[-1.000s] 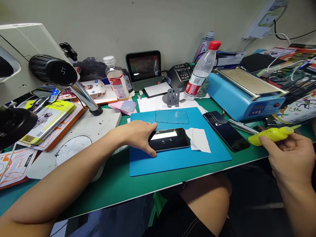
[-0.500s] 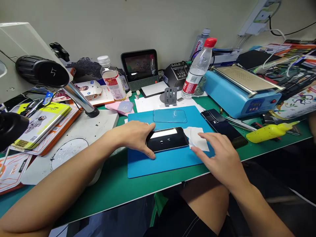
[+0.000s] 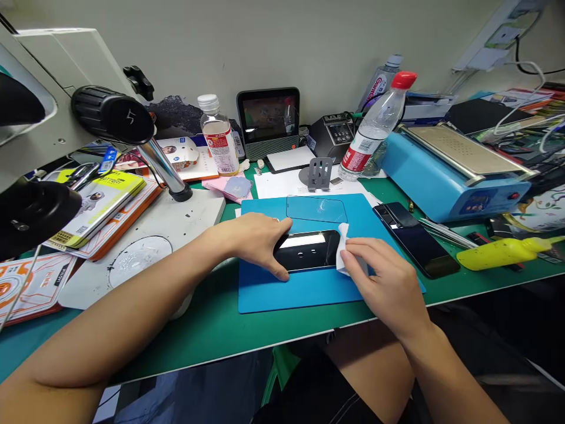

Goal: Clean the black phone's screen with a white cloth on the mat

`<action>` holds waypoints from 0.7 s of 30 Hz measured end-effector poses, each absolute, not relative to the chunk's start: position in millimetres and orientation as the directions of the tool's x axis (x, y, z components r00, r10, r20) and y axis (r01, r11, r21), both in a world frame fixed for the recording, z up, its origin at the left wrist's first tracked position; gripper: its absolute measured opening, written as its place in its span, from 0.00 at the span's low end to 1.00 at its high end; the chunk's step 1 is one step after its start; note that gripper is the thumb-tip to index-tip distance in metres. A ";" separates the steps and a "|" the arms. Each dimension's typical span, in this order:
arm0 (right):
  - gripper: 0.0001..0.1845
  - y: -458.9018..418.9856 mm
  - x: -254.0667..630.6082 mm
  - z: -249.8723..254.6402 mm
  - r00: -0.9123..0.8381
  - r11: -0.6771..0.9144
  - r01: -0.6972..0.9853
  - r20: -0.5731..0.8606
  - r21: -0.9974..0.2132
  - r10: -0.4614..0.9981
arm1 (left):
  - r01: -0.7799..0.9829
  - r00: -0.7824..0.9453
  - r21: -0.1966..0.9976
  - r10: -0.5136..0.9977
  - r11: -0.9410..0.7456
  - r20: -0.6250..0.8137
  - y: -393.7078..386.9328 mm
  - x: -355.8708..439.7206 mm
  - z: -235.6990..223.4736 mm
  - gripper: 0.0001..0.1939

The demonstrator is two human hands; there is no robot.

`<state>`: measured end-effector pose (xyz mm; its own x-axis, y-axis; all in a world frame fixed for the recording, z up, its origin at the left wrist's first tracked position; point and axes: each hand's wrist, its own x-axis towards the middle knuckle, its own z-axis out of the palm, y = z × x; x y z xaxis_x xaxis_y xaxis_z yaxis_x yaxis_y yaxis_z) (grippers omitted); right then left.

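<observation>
A black smartphone [image 3: 304, 257] lies screen up on a blue mat [image 3: 273, 294], with two small glossy drops on its dark face. My left hand [image 3: 259, 241] grips its left end, thumb on the near edge and fingers at the far edge. In my right hand [image 3: 384, 271] a folded white wipe [image 3: 342, 253] is pinched between thumb and fingers, against the phone's right end. A clear screen protector [image 3: 316, 208] with a black border rests on the mat behind the phone. Another dark phone [image 3: 417, 240] lies right of the mat.
A yellow squeeze bottle [image 3: 503, 253] and metal tweezers [image 3: 450, 233] lie at the right, before a blue heating plate machine [image 3: 454, 171]. Behind the mat stand a grey phone stand [image 3: 320, 174] and a red-capped water bottle [image 3: 375, 129]. A microscope stand [image 3: 165, 168] occupies the left.
My right hand has closed on the wipe, which lay spread beside the phone, and lifted it upright against the phone's end. My left hand keeps its hold. The view has shifted slightly left.
</observation>
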<state>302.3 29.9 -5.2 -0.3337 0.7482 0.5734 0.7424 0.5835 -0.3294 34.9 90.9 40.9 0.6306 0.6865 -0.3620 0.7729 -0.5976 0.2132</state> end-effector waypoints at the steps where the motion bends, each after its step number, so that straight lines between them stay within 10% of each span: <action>1: 0.06 30.4 299.8 -6.6 -0.335 0.579 0.740 0.559 -0.341 0.758 | 0.772 0.632 0.214 0.686 -0.598 -0.361 90.7 35.1 41.0 0.42; 21: 0.13 32.9 280.9 -18.1 -0.536 0.704 0.661 0.492 -0.261 0.686 | 0.764 0.640 0.181 0.687 -0.620 -0.345 90.1 35.9 36.2 0.41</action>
